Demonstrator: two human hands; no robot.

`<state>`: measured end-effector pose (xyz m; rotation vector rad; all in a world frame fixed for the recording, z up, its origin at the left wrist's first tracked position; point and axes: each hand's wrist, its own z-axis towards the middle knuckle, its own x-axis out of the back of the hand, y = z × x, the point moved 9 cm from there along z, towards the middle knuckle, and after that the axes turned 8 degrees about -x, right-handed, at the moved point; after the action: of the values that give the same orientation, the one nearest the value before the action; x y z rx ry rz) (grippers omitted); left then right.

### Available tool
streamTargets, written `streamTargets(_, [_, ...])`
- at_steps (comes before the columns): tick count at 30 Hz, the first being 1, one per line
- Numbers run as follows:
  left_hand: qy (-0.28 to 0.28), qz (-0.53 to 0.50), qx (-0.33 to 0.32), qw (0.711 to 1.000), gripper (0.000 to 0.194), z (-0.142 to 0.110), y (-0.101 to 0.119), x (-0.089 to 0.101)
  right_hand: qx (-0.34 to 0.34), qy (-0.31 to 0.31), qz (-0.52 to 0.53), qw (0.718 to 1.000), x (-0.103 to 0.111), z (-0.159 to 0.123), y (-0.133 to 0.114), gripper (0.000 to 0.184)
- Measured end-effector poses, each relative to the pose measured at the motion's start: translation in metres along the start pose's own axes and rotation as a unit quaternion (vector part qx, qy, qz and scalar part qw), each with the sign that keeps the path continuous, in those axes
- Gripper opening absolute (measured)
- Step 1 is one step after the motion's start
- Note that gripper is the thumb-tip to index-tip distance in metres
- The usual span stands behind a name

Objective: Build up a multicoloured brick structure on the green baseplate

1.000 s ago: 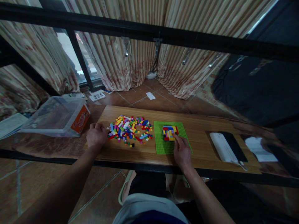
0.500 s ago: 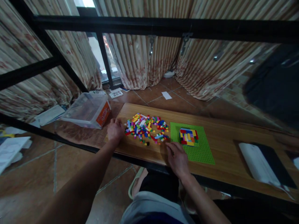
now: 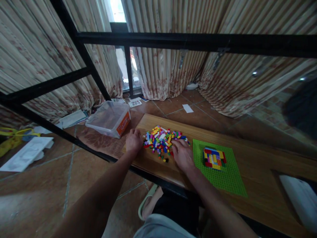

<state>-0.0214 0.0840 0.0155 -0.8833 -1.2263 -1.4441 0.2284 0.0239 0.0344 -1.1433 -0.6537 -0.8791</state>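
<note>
A loose heap of small coloured toy bricks [image 3: 159, 137] lies on the wooden bench top [image 3: 158, 169]. At the heap's left edge rests my left hand [image 3: 134, 142], its fingers curled in; whatever they may hold is hidden. My right hand [image 3: 182, 154] reaches over the right part of the heap, fingers stretched out and touching the bricks. Right of that hand is a green baseplate [image 3: 230, 177]. A blocky build of red, yellow, blue and white bricks [image 3: 214, 158] sits on it.
Beyond the bench's left end stands a clear plastic box [image 3: 106, 120] with an orange label. A white pouch [image 3: 300, 195] lies at the bench's right end. A black metal rail [image 3: 160, 40] crosses above the bench. Papers [image 3: 73, 119] lie on the floor.
My right hand has moved from beside the baseplate's left edge onto the brick heap, its fingers straightening. My left hand stays by the heap. The view has turned left.
</note>
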Motion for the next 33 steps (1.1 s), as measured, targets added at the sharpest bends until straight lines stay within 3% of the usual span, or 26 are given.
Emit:
streamTargets(7, [-0.001, -0.016, -0.01, 1.0, 0.027, 0.001, -0.001, -0.004, 0.068, -0.024, -0.023, 0.997, -0.023, 0.037, -0.038, 0.031])
streamTargets(12, [0.007, -0.018, -0.012, 1.0, 0.026, 0.001, -0.001, -0.002, 0.128, -0.099, -0.066, 0.985, -0.049, 0.06, -0.063, 0.038])
streamTargets(16, [0.007, -0.009, -0.013, 1.0, 0.026, 0.002, -0.002, -0.003, 0.143, -0.139, -0.071, 0.977, -0.062, 0.073, -0.067, 0.029])
streamTargets(20, [0.008, -0.005, -0.012, 1.0, 0.028, 0.002, -0.002, -0.002, 0.137, -0.142, -0.071, 0.978, -0.058, 0.073, -0.072, 0.025])
streamTargets(24, [0.014, 0.0, -0.015, 1.0, 0.029, 0.003, -0.002, 0.0, 0.108, -0.122, -0.068, 0.984, -0.037, 0.053, -0.073, 0.024])
streamTargets(28, [0.02, 0.001, -0.021, 1.0, 0.032, 0.005, -0.001, 0.002, 0.016, -0.059, 0.073, 0.995, -0.001, 0.01, -0.043, 0.021])
streamTargets(33, [0.022, 0.003, -0.015, 1.0, 0.034, 0.006, -0.001, 0.002, -0.147, 0.06, 0.144, 0.977, 0.051, -0.058, 0.053, 0.025])
